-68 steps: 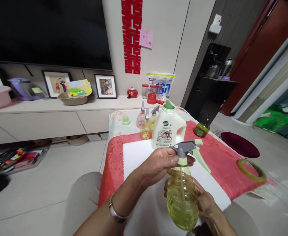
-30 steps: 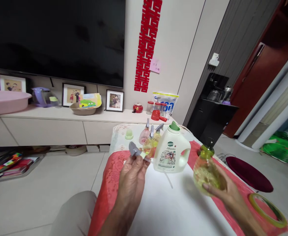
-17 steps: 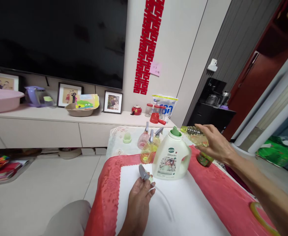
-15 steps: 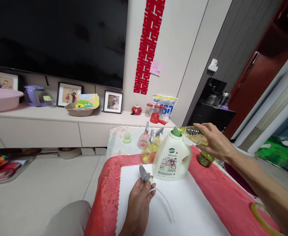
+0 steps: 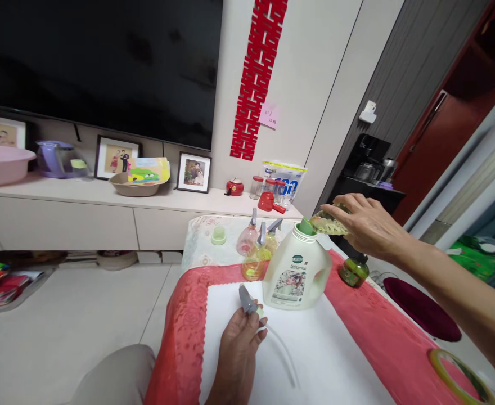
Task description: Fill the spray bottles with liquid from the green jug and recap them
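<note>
Low over the white sheet, my left hand point(image 5: 242, 336) has its fingers closed on a grey spray pump point(image 5: 247, 299) with a long clear tube hanging from it. My right hand point(image 5: 363, 222) grips a clear bottle point(image 5: 331, 224) of yellowish liquid, tilted with its neck against the green spout of the large pale detergent jug point(image 5: 297, 270). The jug stands upright and uncapped. Beside it are a pink spray bottle point(image 5: 246, 241) and a yellow one point(image 5: 254, 263), with another yellow one behind. A pale green cap point(image 5: 219, 235) sits on the tablecloth.
Right of the jug is a small green jar point(image 5: 354, 272). A roll of tape point(image 5: 458, 378) lies at the table's right edge. Behind, a long cabinet point(image 5: 79, 202) holds photo frames, a basket and red-lidded jars. A dark red stool point(image 5: 422, 309) stands to the right.
My right hand has lifted and tipped the clear bottle further, its neck now at the jug's spout. My left hand keeps the pump in nearly the same place.
</note>
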Motion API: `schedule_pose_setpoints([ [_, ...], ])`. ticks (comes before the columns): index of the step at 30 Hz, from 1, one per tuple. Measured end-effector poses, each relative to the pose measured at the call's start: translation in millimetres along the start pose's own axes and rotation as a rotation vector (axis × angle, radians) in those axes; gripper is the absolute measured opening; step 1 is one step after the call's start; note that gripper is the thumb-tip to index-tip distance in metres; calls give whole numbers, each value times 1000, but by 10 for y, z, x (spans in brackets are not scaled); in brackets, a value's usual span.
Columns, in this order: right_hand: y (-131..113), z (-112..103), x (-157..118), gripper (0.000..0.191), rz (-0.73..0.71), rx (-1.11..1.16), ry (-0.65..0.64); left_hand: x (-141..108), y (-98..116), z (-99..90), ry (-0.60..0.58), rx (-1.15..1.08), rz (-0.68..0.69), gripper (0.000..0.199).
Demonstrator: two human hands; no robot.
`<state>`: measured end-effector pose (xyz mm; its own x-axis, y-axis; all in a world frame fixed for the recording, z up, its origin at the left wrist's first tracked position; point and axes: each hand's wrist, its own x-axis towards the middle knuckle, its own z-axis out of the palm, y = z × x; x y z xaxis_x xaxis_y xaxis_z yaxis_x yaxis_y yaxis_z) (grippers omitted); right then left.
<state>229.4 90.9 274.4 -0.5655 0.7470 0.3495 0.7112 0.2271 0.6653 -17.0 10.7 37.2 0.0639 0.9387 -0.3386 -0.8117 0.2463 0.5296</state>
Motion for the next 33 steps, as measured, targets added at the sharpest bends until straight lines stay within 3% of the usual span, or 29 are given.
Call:
schedule_pose_setpoints([
  [22,-62,-333,182,48,-164,-136,24,2,-55,-34,-27,-25,-15,43],
  [29,-140,-335,154,57,-123,-128,29,41,-89,-66,-39,-58,-10,43],
  [33,-113,-283,-4,60,54,-129,-3,48,-69,-59,-51,-58,-6,41],
])
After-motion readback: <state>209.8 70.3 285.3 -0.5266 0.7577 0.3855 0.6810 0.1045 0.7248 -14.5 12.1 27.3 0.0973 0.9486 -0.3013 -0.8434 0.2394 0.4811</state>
